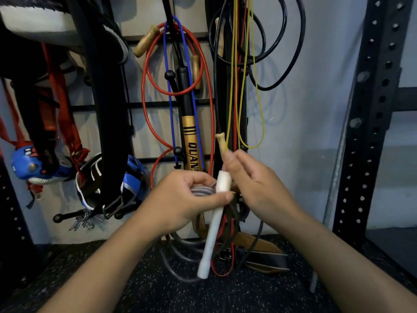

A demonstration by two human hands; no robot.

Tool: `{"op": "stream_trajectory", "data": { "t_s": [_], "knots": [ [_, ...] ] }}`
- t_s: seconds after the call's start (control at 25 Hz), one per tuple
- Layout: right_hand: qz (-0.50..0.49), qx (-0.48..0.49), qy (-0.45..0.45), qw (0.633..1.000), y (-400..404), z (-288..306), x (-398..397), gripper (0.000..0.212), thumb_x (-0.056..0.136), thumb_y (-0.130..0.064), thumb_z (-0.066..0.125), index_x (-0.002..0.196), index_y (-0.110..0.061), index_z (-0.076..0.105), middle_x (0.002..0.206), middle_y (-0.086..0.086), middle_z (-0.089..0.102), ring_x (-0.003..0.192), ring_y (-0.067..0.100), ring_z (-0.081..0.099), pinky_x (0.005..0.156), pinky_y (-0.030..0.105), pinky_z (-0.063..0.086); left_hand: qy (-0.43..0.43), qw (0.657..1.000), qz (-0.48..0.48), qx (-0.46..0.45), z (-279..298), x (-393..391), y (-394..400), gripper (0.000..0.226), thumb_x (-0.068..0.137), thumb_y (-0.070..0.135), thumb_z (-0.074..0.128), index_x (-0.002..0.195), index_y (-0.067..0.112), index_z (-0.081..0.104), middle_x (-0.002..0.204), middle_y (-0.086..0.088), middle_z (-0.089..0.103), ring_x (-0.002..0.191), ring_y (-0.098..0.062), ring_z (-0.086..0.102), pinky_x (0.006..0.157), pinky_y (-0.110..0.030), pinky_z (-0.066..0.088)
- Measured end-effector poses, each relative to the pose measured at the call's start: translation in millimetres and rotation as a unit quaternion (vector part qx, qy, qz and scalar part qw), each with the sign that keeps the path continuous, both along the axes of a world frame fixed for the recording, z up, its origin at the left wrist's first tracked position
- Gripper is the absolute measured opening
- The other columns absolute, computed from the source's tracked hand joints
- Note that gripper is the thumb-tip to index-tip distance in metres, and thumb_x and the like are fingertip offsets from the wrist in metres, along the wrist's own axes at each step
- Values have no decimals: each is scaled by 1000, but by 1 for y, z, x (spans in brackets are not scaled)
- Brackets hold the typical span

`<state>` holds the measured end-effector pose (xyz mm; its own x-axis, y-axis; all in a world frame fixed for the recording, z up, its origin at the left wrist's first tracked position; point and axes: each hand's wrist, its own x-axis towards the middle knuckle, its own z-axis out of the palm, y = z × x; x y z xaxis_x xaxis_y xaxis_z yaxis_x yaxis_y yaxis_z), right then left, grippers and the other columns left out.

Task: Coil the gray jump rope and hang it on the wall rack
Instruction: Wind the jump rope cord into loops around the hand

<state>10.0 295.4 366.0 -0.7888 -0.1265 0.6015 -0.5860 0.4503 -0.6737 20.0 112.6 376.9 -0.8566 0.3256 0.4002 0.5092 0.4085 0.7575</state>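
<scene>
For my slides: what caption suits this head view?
Both hands bundle the gray rope before the rack.

We're in a home gym corner here: a wall rack (144, 105) crowded with hanging jump ropes, red (144, 86), blue (168, 86) and yellow (262, 123), boxing gloves (33, 166) dangling left, a perforated steel rack upright (370, 114) at right, speckled rubber floor (225, 297) below, leather lifting belt (259, 242) lying on it.

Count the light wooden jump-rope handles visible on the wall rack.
4: one light wooden handle at upper left of the red rope, one inside the red loop, one among the black cords, one above the right hand. More may be hidden.
</scene>
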Motion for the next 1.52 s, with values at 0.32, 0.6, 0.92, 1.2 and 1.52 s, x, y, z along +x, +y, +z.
{"op": "stream_trajectory", "data": {
  "t_s": [0.32,0.6,0.92,1.2,1.52],
  "knots": [
    [176,-124,-220,951,10,7,0,102,61,-100,50,103,-10,74,74,17,64,46,22,46,40,26,42,-83,917,77,382,0,2,12,26,70,53,80,67,28,82,43,13,39,31,-1,27,28,-15,23],
    [280,-174,-225,917,0,-5,9,42,71,-60,86,101,-31,78,100,9,81,59,23,47,37,22,38,-70,795,176,576,-7,7,31,32,89,42,77,64,25,69,40,13,40,25,-1,30,25,-14,26],
    [186,-316,-147,919,-22,-17,2,23,98,-45,65,91,-25,74,59,-7,57,40,1,44,37,13,34,-51,836,194,511,-16,-3,22,30,95,48,66,79,24,69,48,12,48,41,-5,44,41,-24,42],
    [127,-175,-117,969,9,-10,-11,18,104,-28,59,91,-20,68,51,-14,44,43,0,37,43,10,32,-167,928,199,268,-14,-16,-12,53,84,54,75,124,19,68,116,-4,66,100,-22,63,79,-42,55],
    [197,91,-100,971,13,3,-1,17,98,-36,68,110,-25,61,76,-20,67,69,-1,61,67,31,52,-19,992,-73,-101,16,-4,-22,78,62,88,66,123,39,65,116,12,79,107,-9,75,96,-40,57]
  ]
}}
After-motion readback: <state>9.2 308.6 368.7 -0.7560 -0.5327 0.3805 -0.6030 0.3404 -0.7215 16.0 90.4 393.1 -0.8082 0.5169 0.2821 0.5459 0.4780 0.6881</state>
